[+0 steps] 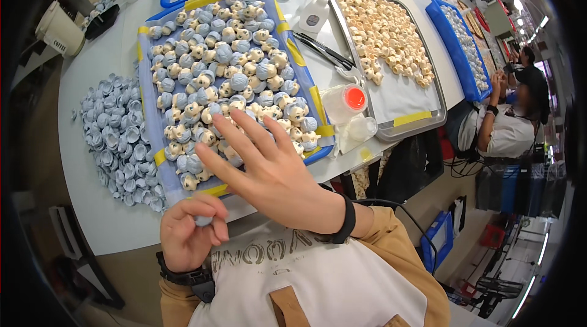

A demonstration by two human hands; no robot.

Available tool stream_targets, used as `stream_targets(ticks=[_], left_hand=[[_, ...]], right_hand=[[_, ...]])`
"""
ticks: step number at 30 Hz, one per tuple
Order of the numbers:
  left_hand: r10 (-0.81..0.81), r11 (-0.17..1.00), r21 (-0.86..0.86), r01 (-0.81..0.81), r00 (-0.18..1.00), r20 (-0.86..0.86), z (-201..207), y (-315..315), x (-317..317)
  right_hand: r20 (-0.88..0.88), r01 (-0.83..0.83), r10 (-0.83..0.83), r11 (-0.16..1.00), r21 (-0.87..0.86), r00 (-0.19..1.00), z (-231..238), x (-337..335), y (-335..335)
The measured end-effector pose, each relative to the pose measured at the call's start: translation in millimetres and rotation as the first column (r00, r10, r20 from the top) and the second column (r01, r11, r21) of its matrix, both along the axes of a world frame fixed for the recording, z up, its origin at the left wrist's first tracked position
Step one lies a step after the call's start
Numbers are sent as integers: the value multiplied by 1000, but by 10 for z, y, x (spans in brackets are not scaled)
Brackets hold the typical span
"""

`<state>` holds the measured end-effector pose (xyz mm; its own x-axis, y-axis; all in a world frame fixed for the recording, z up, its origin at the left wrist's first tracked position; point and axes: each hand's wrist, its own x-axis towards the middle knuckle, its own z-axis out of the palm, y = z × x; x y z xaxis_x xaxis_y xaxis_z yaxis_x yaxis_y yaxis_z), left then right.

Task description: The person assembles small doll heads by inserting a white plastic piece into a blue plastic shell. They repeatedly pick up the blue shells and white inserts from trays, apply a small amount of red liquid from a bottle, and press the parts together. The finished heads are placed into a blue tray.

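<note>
Left grip (192, 229) pinching small blue cap (203, 220). Right grip (269, 165) spread flat, hovering over near edge of blue tray (306, 67) packed with blue-capped figurines (226, 70). Loose caps (119, 134) heaped left on surface (104, 217). Metal tray (422, 116), beige pieces (385, 33), beyond right.

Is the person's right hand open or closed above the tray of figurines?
Open: the right hand has its fingers spread apart above the blue tray of figurines, gripping nothing.

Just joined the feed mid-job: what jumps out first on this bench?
The blue tray at centre, crowded with small cream figurines with blue-grey caps. The open right hand is spread above its near edge, while the left hand pinches one blue-grey cap. A loose heap of caps lies left of the tray.
</note>
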<state>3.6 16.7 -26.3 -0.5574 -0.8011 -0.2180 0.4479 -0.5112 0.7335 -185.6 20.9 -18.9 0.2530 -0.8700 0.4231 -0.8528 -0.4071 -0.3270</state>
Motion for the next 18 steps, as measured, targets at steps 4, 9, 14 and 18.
stream_targets(ticks=[4,9,14,18], left_hand=[[-102,995,19,103,993,-63,-5,-13,63],[-168,986,-22,168,986,8,-63,-34,25],[-226,971,61,229,972,-59,-37,-60,-62],[-297,946,137,294,955,4,76,-84,-26]], right_hand=[[136,-131,163,967,-219,977,272,-595,264],[86,541,-548,836,93,832,454,-2011,213],[-71,459,-471,798,391,879,81,-2465,-60],[-161,390,-356,808,441,921,-9,-2428,-191]])
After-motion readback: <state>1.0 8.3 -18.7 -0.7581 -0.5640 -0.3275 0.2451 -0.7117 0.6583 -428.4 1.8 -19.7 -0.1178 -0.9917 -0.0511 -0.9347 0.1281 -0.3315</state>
